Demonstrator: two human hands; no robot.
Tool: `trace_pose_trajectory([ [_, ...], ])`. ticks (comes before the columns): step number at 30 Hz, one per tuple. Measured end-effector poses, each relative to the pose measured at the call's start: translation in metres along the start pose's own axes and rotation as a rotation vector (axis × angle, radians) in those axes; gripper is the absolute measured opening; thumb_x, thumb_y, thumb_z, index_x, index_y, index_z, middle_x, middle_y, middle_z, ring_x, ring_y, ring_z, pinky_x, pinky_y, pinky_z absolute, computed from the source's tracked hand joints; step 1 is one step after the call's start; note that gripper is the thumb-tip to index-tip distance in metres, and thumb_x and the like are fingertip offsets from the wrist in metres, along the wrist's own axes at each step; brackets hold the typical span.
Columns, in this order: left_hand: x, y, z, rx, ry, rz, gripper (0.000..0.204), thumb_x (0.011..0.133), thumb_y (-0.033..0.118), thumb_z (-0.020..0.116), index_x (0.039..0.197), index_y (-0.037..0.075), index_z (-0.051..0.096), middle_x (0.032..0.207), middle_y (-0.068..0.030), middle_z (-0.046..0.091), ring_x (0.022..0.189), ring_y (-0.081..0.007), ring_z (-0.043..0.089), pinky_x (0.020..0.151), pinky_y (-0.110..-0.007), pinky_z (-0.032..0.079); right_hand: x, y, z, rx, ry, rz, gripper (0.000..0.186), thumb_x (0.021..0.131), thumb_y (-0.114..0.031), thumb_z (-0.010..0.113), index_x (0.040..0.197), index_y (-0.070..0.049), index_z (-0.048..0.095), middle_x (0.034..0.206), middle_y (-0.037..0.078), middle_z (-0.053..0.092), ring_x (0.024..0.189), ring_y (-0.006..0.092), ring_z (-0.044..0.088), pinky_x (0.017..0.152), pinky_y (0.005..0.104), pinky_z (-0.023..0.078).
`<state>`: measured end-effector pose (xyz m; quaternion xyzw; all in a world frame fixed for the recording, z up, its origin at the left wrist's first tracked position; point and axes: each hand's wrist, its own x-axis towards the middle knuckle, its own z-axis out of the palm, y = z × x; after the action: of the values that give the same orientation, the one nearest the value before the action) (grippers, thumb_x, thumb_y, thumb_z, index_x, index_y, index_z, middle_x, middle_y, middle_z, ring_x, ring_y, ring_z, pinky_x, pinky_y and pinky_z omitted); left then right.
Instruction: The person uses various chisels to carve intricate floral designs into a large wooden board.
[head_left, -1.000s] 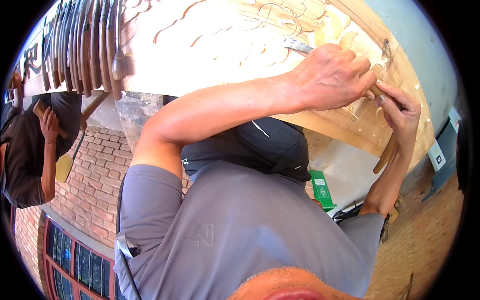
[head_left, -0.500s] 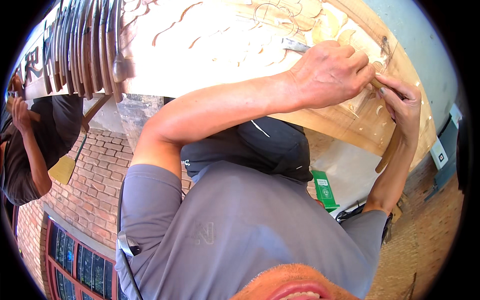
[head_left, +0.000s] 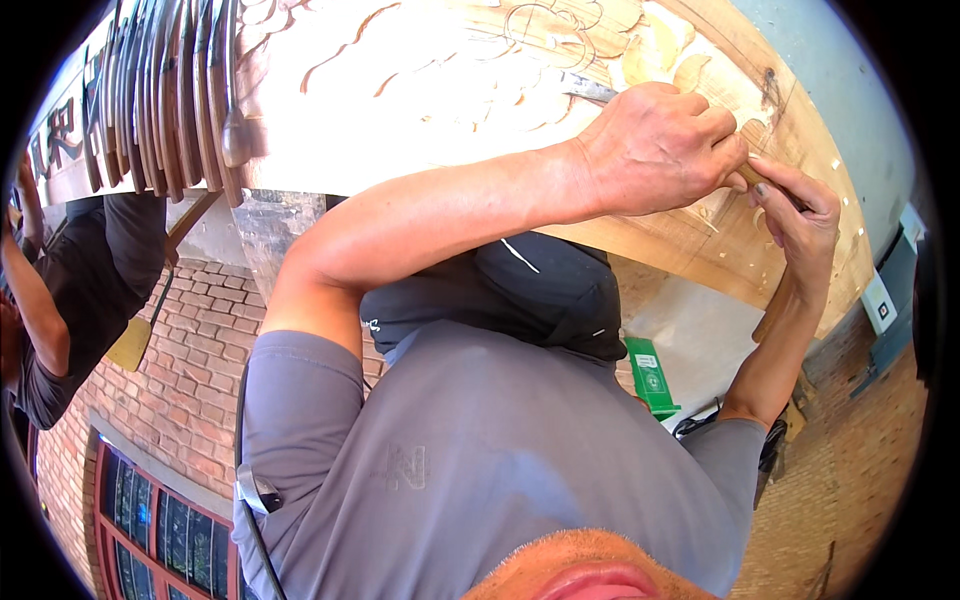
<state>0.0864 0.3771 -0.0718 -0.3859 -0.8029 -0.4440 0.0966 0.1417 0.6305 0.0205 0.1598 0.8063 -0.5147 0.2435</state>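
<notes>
While the left hand [head_left: 660,150] closes round a chisel [head_left: 588,89] and the right hand [head_left: 800,215] grips its handle end, the wooden board [head_left: 680,245] lies beneath them; curved relief [head_left: 480,105] seems cut across its far middle, glare hiding how finished; the near right margin [head_left: 735,260] looks uncarved.

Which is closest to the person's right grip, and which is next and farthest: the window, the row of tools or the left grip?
From the right grip, in the head view:
1. Left grip: just left.
2. Tools: far left, near the top.
3. Window: lower left, in the background.
</notes>
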Motion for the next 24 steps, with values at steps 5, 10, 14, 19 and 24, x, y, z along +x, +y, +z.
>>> trace_pose_trajectory([
  [5, 0.002, 0.0, 0.0, -0.021, 0.013, -0.038, 0.03, 0.089, 0.041, 0.085, 0.094, 0.017, 0.07, 0.081, 0.0011, 0.06, 0.074, -0.0184, 0.069, 0.062, -0.034, 0.054, 0.004, -0.007, 0.001, -0.008, 0.017, 0.022, 0.032, 0.098, -0.002, 0.078, 0.129, -0.003, 0.083, 0.08, -0.001, 0.073, 0.054, 0.0001, 0.044, 0.046, 0.02, 0.03],
  [10, 0.005, 0.001, 0.0, -0.005, 0.05, -0.061, 0.025, 0.092, 0.039, 0.082, 0.095, 0.017, 0.07, 0.082, 0.001, 0.06, 0.074, -0.0192, 0.067, 0.061, -0.035, 0.052, 0.016, -0.021, -0.004, -0.019, 0.0, -0.011, 0.031, 0.097, -0.003, 0.077, 0.127, -0.002, 0.083, 0.08, 0.001, 0.073, 0.054, 0.0013, 0.045, 0.048, 0.0198, 0.03],
  [14, 0.006, -0.002, -0.002, 0.061, 0.068, -0.052, 0.02, 0.094, 0.035, 0.079, 0.097, 0.017, 0.071, 0.084, 0.001, 0.06, 0.076, -0.0192, 0.068, 0.061, -0.035, 0.051, 0.03, -0.025, -0.009, 0.061, -0.057, -0.132, 0.029, 0.097, -0.003, 0.077, 0.125, 0.0, 0.084, 0.11, 0.015, 0.082, 0.086, 0.0132, 0.073, 0.076, 0.0246, 0.055],
  [19, 0.009, -0.002, 0.008, 0.052, 0.092, -0.07, 0.019, 0.094, 0.034, 0.08, 0.097, 0.018, 0.071, 0.083, 0.0005, 0.06, 0.077, -0.0198, 0.067, 0.062, -0.036, 0.051, 0.047, 0.001, -0.061, 0.326, 0.03, -0.404, 0.075, 0.111, -0.054, 0.039, 0.142, 0.007, 0.071, 0.157, 0.035, 0.055, 0.148, 0.044, 0.052, 0.121, 0.0544, 0.044],
  [24, 0.01, -0.004, -0.005, 0.099, 0.0, -0.188, 0.018, 0.092, 0.033, 0.081, 0.096, 0.018, 0.071, 0.083, -0.0003, 0.061, 0.076, -0.0213, 0.067, 0.061, -0.037, 0.05, 0.075, 0.005, -0.048, 0.419, 0.029, -0.385, 0.104, 0.108, -0.079, 0.027, 0.147, 0.01, 0.065, 0.168, 0.04, 0.04, 0.158, 0.0522, 0.041, 0.13, 0.0644, 0.032],
])
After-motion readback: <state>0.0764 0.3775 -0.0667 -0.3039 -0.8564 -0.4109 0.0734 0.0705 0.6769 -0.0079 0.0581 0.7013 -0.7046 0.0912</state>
